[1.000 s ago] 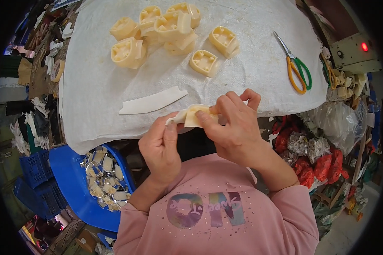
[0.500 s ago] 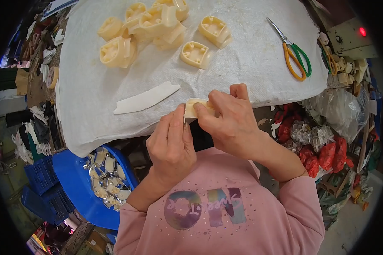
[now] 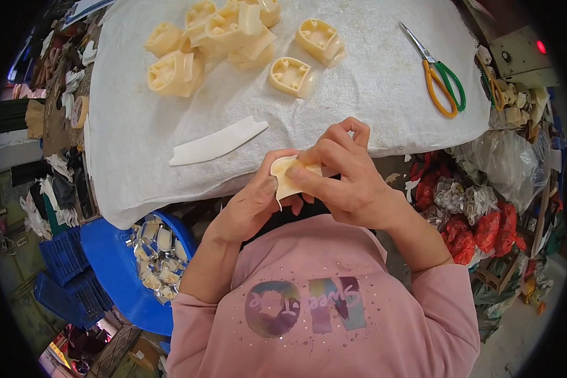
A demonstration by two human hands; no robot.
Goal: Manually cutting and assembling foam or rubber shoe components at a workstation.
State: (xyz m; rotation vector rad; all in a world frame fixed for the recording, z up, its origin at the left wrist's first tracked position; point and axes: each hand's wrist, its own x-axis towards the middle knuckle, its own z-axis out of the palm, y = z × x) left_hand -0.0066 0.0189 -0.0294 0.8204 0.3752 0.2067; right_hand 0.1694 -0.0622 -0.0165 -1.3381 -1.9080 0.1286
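Note:
Between both hands, just off the table's near edge, is a cream plastic piece (image 3: 290,176) with a pale strip along its rim. My left hand (image 3: 252,198) grips it from the left, thumb against its side. My right hand (image 3: 343,176) holds it from the right, with the thumb pressed on its face. The fingers behind the piece are partly hidden. Beyond my left hand lies a curved white strip (image 3: 219,142) on the table. Two loose cream plastic pieces (image 3: 291,77) sit farther off, and several more are heaped (image 3: 223,34) at the far left.
Scissors (image 3: 436,72) with orange and green handles lie at the right on the white cloth (image 3: 372,82). A blue tub (image 3: 113,271) of shiny and cream pieces stands at the lower left. Red bags (image 3: 485,233) and clear plastic (image 3: 504,164) are piled at the right.
The piece has been turned and tilted, so more of its face shows. My left hand has shifted its hold lower, with the thumb on the side. Both hands still grip it.

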